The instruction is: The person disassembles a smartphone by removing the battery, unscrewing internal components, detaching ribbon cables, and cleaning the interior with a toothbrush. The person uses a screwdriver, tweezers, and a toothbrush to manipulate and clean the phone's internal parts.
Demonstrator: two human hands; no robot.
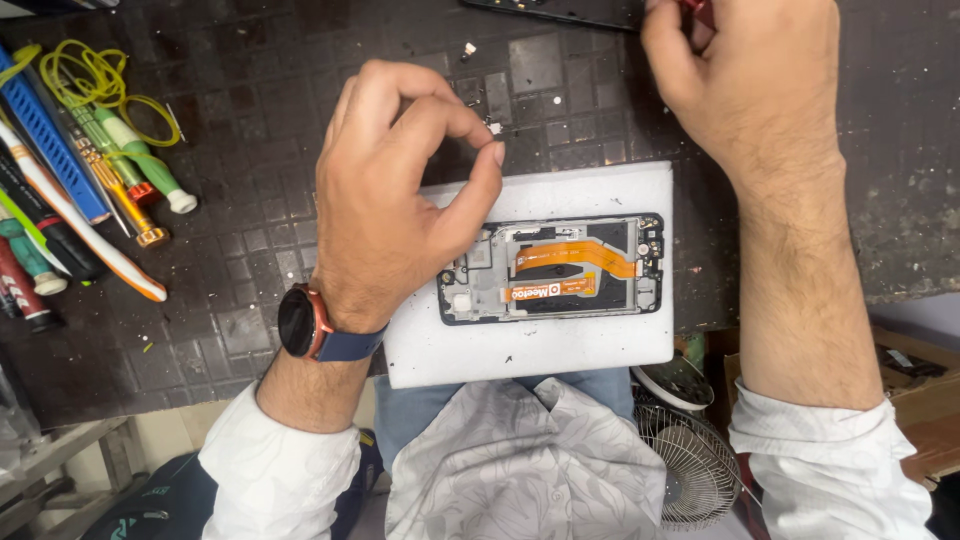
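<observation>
An opened phone frame (560,270) with orange flex cables lies on a white foam block (530,350). My left hand (400,190), with a dark watch (300,322) on the wrist, hovers over the frame's left end; thumb and forefinger are pinched together, and whether a tiny part sits between them I cannot tell. My right hand (745,85) reaches to the far edge of the mat, fingers curled around something red (700,10) that is mostly hidden. A dark flat phone part (560,10) lies beside that hand.
A dark gridded work mat (250,270) covers the bench. Several screwdrivers, tweezers and a yellow band (90,150) lie at the left. Small screws (468,50) are scattered on the mat. A small fan (690,460) and a cardboard box (920,390) sit below the bench edge.
</observation>
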